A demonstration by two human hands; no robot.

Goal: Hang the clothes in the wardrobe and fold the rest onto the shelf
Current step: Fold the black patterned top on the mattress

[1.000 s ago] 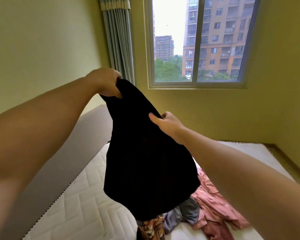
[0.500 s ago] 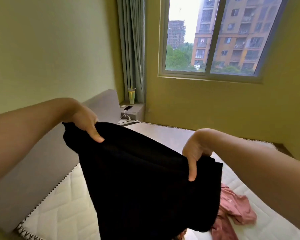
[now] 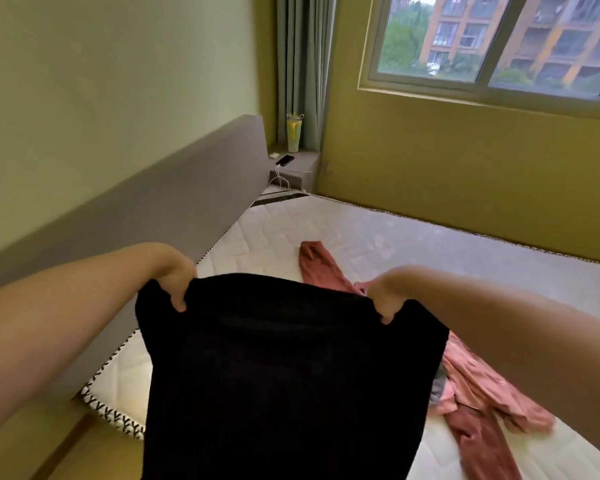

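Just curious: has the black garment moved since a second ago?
Yes: the black garment has dropped, from beside the curtain down to the mattress.

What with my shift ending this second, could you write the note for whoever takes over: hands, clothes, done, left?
Left hand: grips the black garment's top edge near one corner.
Right hand: grips the same edge near the other corner.
Black garment: held up, spread out and hanging over the mattress.
Pink garment: lies crumpled on the mattress, with a grey piece beside it.
Done: nothing visibly hung or folded; the wardrobe and shelf are out of view.
Left: hang or fold the black garment, then deal with the pink and grey ones.
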